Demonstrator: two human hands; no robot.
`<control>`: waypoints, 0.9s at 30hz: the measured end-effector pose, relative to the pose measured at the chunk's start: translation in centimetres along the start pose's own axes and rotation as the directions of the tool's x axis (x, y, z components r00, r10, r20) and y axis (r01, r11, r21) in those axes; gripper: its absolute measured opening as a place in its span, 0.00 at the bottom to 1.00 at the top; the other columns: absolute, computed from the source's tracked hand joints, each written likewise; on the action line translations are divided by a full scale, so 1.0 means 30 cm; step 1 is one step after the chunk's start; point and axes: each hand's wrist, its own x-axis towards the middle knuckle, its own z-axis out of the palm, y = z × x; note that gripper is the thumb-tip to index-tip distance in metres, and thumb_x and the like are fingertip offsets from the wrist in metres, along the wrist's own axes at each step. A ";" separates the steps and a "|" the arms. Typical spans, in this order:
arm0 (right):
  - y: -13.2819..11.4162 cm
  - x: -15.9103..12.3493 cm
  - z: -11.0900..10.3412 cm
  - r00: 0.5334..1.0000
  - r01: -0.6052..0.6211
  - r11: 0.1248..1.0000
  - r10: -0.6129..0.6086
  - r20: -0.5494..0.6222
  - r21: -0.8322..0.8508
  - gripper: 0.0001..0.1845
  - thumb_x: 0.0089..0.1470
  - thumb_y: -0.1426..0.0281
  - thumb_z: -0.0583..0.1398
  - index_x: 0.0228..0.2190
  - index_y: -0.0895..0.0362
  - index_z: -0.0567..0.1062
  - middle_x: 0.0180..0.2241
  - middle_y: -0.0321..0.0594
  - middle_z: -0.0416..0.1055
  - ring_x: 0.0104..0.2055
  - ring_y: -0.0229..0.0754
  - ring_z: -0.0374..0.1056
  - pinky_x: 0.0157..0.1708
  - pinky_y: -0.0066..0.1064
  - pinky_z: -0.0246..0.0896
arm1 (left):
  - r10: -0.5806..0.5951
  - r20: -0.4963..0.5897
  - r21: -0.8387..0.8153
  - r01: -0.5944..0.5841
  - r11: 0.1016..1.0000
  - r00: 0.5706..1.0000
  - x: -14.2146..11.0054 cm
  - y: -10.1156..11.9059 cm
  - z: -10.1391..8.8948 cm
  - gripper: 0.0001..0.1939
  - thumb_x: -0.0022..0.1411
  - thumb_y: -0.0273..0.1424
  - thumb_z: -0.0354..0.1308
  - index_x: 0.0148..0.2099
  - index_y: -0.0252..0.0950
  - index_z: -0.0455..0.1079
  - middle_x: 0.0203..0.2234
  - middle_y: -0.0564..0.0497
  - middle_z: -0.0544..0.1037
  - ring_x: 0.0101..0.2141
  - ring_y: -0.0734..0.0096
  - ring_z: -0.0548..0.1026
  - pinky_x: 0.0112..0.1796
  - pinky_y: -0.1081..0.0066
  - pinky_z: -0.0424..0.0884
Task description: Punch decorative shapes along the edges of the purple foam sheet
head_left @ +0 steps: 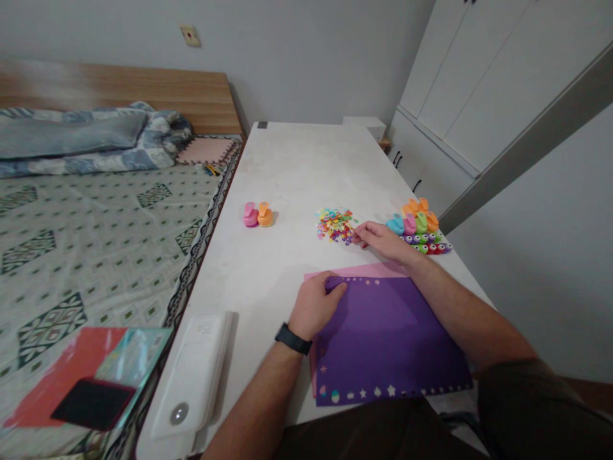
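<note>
Left hand (316,303) pinches flat purple sheet (387,335), edges shape-punched. Right hand (380,240), fingers curled, grip unclear, at loose multicoloured confetti (334,223). Rounded punches (409,224) near right wrist.

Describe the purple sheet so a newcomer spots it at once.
On the long white table, look at the near end. There the left hand holds the far-left corner of the purple sheet, which overlaps a pink sheet. Its deep colour and row of star, flower and other cut-outs along the near edge set it apart from the pink one.
</note>
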 end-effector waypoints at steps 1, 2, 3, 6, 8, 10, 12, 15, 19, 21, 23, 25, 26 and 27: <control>0.000 0.000 -0.006 1.000 -0.007 1.000 0.007 -0.018 -0.012 0.20 0.61 0.50 0.60 0.39 0.55 0.74 0.40 0.44 0.78 0.42 0.43 0.73 0.42 0.37 0.69 | -0.001 -0.003 -0.003 0.001 1.000 1.000 0.001 0.000 -0.001 0.09 0.65 0.35 0.58 0.40 0.38 0.78 0.35 0.50 0.83 0.37 0.64 0.77 0.39 0.67 0.66; -0.002 -0.001 -0.014 0.999 -0.012 1.000 0.011 -0.033 -0.029 0.20 0.61 0.50 0.60 0.38 0.55 0.74 0.40 0.44 0.78 0.41 0.43 0.73 0.41 0.36 0.69 | -0.002 -0.004 -0.006 0.002 1.000 1.000 0.001 0.001 -0.002 0.09 0.65 0.35 0.58 0.40 0.38 0.78 0.35 0.50 0.83 0.37 0.64 0.77 0.39 0.67 0.67; -0.005 -0.003 -0.024 0.999 -0.015 0.999 0.013 -0.047 -0.047 0.19 0.61 0.51 0.61 0.37 0.55 0.74 0.40 0.44 0.78 0.41 0.43 0.74 0.40 0.36 0.70 | -0.005 -0.002 -0.009 0.005 1.000 1.000 0.001 0.001 -0.003 0.09 0.65 0.35 0.58 0.40 0.38 0.78 0.35 0.50 0.83 0.37 0.64 0.78 0.39 0.67 0.67; -0.029 -0.003 -0.080 0.993 -0.010 0.995 -0.001 -0.118 -0.098 0.16 0.61 0.54 0.61 0.37 0.54 0.74 0.39 0.43 0.78 0.40 0.42 0.75 0.37 0.33 0.70 | -0.018 0.008 -0.017 0.019 1.000 1.000 0.001 0.001 -0.007 0.10 0.65 0.36 0.58 0.41 0.38 0.79 0.36 0.49 0.83 0.37 0.64 0.78 0.39 0.67 0.67; -0.048 0.012 -0.149 0.977 0.003 0.989 -0.035 -0.209 -0.150 0.14 0.61 0.56 0.61 0.38 0.54 0.74 0.38 0.42 0.78 0.39 0.42 0.75 0.34 0.31 0.69 | -0.023 0.004 -0.016 0.023 1.000 1.000 0.001 -0.001 -0.008 0.10 0.65 0.36 0.58 0.42 0.39 0.79 0.36 0.49 0.83 0.37 0.63 0.78 0.40 0.66 0.68; -0.059 0.041 -0.248 0.947 -0.004 0.973 -0.070 -0.312 -0.231 0.13 0.61 0.57 0.61 0.40 0.54 0.75 0.37 0.42 0.78 0.39 0.42 0.75 0.33 0.30 0.68 | -0.019 -0.003 -0.012 0.019 1.000 1.000 0.001 -0.003 -0.007 0.10 0.65 0.37 0.58 0.42 0.39 0.79 0.37 0.49 0.83 0.38 0.63 0.78 0.40 0.66 0.68; -0.060 0.079 -0.366 0.901 -0.084 0.934 -0.077 -0.426 -0.348 0.14 0.59 0.59 0.62 0.41 0.55 0.75 0.37 0.43 0.78 0.38 0.43 0.75 0.33 0.31 0.68 | -0.017 -0.006 -0.015 0.017 1.000 1.000 0.002 -0.004 -0.006 0.10 0.65 0.37 0.58 0.42 0.39 0.79 0.36 0.49 0.83 0.38 0.63 0.78 0.40 0.66 0.68; -0.045 0.136 -0.532 0.831 -0.307 0.776 -0.063 -0.553 -0.551 0.16 0.57 0.58 0.63 0.40 0.57 0.78 0.39 0.47 0.79 0.39 0.47 0.74 0.38 0.36 0.69 | -0.022 -0.011 -0.015 0.022 1.000 1.000 0.003 -0.003 -0.005 0.10 0.65 0.37 0.58 0.42 0.39 0.78 0.36 0.49 0.83 0.38 0.63 0.78 0.40 0.66 0.68; -0.010 0.188 -0.648 0.850 -0.485 0.493 0.071 -0.522 -0.722 0.16 0.55 0.58 0.63 0.35 0.59 0.81 0.38 0.52 0.80 0.42 0.54 0.74 0.43 0.43 0.67 | -0.015 -0.021 -0.020 0.015 1.000 1.000 0.004 0.001 -0.008 0.11 0.65 0.37 0.58 0.41 0.39 0.78 0.36 0.49 0.83 0.37 0.63 0.78 0.40 0.67 0.68; 0.009 0.205 -0.655 0.870 -0.486 0.403 0.135 -0.475 -0.775 0.17 0.54 0.58 0.64 0.35 0.60 0.82 0.39 0.55 0.80 0.45 0.57 0.74 0.46 0.44 0.67 | -0.014 -0.026 -0.020 0.014 1.000 1.000 0.004 0.003 -0.009 0.11 0.65 0.37 0.58 0.41 0.38 0.78 0.36 0.48 0.83 0.38 0.63 0.78 0.40 0.66 0.69; 0.027 0.218 -0.644 0.871 -0.490 0.364 0.169 -0.462 -0.792 0.17 0.53 0.60 0.66 0.36 0.62 0.82 0.39 0.57 0.79 0.47 0.58 0.74 0.47 0.45 0.66 | -0.008 -0.032 -0.023 0.008 1.000 0.999 0.004 0.004 -0.010 0.11 0.65 0.37 0.57 0.41 0.38 0.78 0.37 0.48 0.83 0.38 0.62 0.79 0.40 0.66 0.69; 0.042 0.228 -0.624 0.865 -0.502 0.357 0.184 -0.467 -0.788 0.17 0.51 0.62 0.67 0.37 0.64 0.82 0.37 0.59 0.79 0.47 0.59 0.74 0.46 0.46 0.67 | 0.005 -0.035 -0.031 -0.006 0.999 0.999 0.003 0.005 -0.011 0.11 0.65 0.37 0.57 0.41 0.38 0.78 0.37 0.48 0.84 0.38 0.62 0.79 0.40 0.66 0.69; 0.047 0.232 -0.614 0.863 -0.505 0.359 0.187 -0.469 -0.785 0.17 0.51 0.63 0.67 0.37 0.65 0.82 0.36 0.59 0.79 0.47 0.59 0.74 0.46 0.46 0.67 | 0.009 -0.037 -0.035 -0.010 0.999 0.999 0.003 0.005 -0.011 0.11 0.65 0.37 0.57 0.41 0.38 0.78 0.37 0.48 0.84 0.38 0.62 0.79 0.40 0.65 0.69; 0.051 0.235 -0.606 0.862 -0.507 0.360 0.191 -0.470 -0.783 0.17 0.51 0.64 0.67 0.37 0.65 0.82 0.35 0.59 0.79 0.46 0.59 0.74 0.45 0.46 0.67 | 0.011 -0.039 -0.037 -0.012 0.999 0.999 0.003 0.005 -0.012 0.11 0.65 0.37 0.57 0.41 0.38 0.78 0.37 0.48 0.84 0.38 0.62 0.79 0.40 0.65 0.69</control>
